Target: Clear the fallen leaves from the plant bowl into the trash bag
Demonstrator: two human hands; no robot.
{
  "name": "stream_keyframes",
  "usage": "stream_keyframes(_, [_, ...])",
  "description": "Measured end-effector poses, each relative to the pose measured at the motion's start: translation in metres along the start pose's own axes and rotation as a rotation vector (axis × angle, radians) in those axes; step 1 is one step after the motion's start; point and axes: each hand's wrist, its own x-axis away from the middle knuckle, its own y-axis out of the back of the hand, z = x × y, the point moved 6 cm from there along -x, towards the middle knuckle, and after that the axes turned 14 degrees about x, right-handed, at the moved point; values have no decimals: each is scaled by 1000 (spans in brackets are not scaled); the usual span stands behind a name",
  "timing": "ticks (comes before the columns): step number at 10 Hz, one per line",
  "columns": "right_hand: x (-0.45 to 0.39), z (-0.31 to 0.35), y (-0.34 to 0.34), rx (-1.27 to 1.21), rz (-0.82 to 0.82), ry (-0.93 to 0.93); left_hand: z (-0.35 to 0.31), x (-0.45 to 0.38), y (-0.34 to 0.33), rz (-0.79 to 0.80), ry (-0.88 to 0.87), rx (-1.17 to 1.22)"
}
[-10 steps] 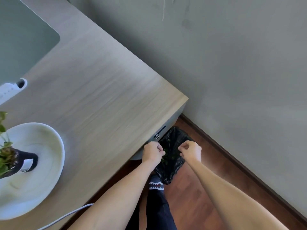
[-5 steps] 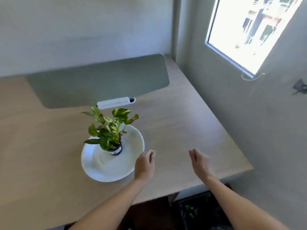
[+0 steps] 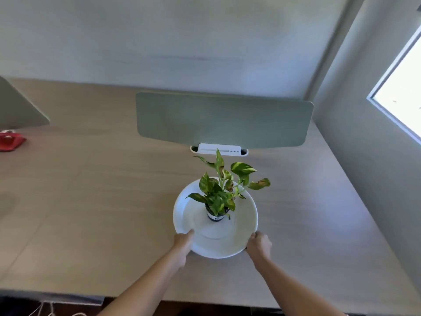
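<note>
A white plant bowl (image 3: 243, 226) sits on the wooden desk (image 3: 91, 213). A small green plant (image 3: 222, 190) in a dark pot (image 3: 215, 216) stands upright in the bowl's middle. My left hand (image 3: 183, 241) grips the bowl's near left rim, the thumb lying over the edge. My right hand (image 3: 259, 244) holds the near right rim. I see no loose leaves inside the bowl. The trash bag is out of view.
A grey-green divider panel (image 3: 224, 120) with a white clip (image 3: 218, 150) stands behind the bowl. A red object (image 3: 10, 140) lies at the far left beside another panel (image 3: 19, 110). A window (image 3: 403, 92) is on the right wall. Cords (image 3: 50, 310) hang below the desk's front edge.
Both hands left the black bag on the floor, came up over the desk and took hold of the bowl's rim. My view swung from the floor to the desk.
</note>
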Motion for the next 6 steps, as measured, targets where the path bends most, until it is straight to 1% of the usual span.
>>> stream_keyframes(1, [-4, 14, -5, -106, -33, -35, -20, -14, -2, 48, 36, 28])
stream_keyframes(2, [-13, 30, -15, -267, -29, -77, -45, -29, -6, 107, 88, 85])
stream_keyframes(3, [-28, 48, -25, -354, 5, -110, -68, -51, -14, 176, 132, 166])
stream_keyframes(5, [-55, 83, -35, -489, 85, -138, -106, -71, -32, 306, 118, 176])
stream_keyframes(6, [-63, 94, -34, -535, 120, -117, -116, -70, -35, 322, 104, 191])
